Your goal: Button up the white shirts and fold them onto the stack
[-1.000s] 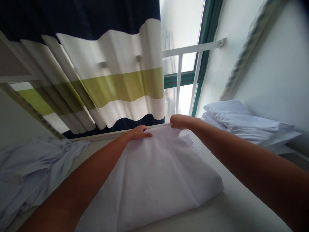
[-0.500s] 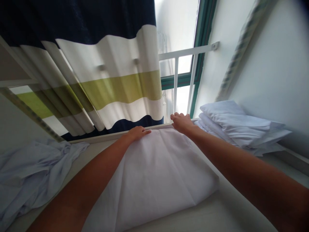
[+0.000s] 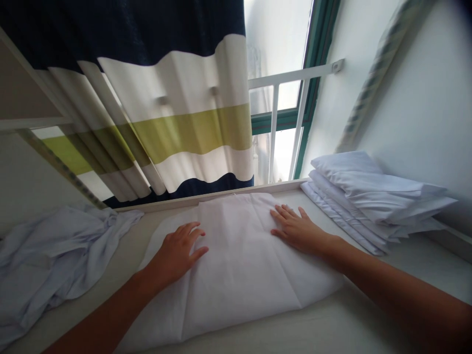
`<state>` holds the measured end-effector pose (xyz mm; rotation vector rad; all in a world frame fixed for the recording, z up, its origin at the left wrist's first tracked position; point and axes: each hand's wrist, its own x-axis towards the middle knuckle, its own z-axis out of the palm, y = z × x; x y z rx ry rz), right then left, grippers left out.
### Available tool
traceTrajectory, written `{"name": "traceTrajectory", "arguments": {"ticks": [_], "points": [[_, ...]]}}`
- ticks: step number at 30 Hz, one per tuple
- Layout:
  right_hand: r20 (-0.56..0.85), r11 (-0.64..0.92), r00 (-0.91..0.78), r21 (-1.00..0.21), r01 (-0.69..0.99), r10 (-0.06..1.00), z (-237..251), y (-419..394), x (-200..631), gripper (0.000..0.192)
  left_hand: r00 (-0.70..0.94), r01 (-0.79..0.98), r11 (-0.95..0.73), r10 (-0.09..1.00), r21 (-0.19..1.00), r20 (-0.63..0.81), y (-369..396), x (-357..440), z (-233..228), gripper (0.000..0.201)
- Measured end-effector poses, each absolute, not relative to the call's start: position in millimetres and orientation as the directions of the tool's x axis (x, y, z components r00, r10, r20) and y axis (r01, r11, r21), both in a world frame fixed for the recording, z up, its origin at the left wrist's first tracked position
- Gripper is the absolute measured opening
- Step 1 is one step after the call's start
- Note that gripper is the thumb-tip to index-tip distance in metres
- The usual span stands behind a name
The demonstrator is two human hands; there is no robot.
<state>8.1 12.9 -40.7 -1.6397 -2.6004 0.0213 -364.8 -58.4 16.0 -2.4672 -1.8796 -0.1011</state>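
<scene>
Folded white sheet (image 3: 236,265): laid flat at the centre of the pale surface (image 3: 368,319), its far edge near the ledge at 12 o'clock.
Left hand (image 3: 180,250): spread open, palm down on the sheet at 9 o'clock; nothing gripped.
Right hand (image 3: 295,228): flat, fingers splayed, pressed on the sheet at 2 o'clock; nothing gripped.
Progress: folding judged nearly complete; smoothing appears under way.
Folded stack (image 3: 368,196): at 3 o'clock, apart from the sheet.
Crumpled cloth (image 3: 55,255): at 9 o'clock, judged not yet folded.
</scene>
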Motion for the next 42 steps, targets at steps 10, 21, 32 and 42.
{"name": "traceTrajectory", "arguments": {"ticks": [10, 21, 32, 42], "points": [[0.229, 0.672, -0.662, 0.04, 0.739, 0.714, -42.7, -78.6, 19.7, 0.074, 0.401, 0.902, -0.375, 0.911, -0.215, 0.094, -218.2, -432.8, -36.4, 0.085], [0.212, 0.711, -0.701, 0.037, 0.702, 0.681, -80.8, -126.9, 26.5, 0.084, 0.283, 0.954, -0.279, 0.959, -0.107, 0.023, -236.7, -429.4, -32.6, 0.069], [0.194, 0.714, -0.698, -0.019, 0.7, 0.689, -67.0, -212.3, 45.1, 0.09, 0.408, 0.911, -0.394, 0.904, -0.119, 0.13, -315.2, -425.6, -21.6, 0.085], [0.183, 0.547, -0.541, 0.018, 0.837, 0.821, -57.8, -196.2, -5.1, 0.072, 0.179, 0.981, -0.178, 0.984, 0.072, -0.008, -241.9, -400.4, -3.7, 0.068]]}}
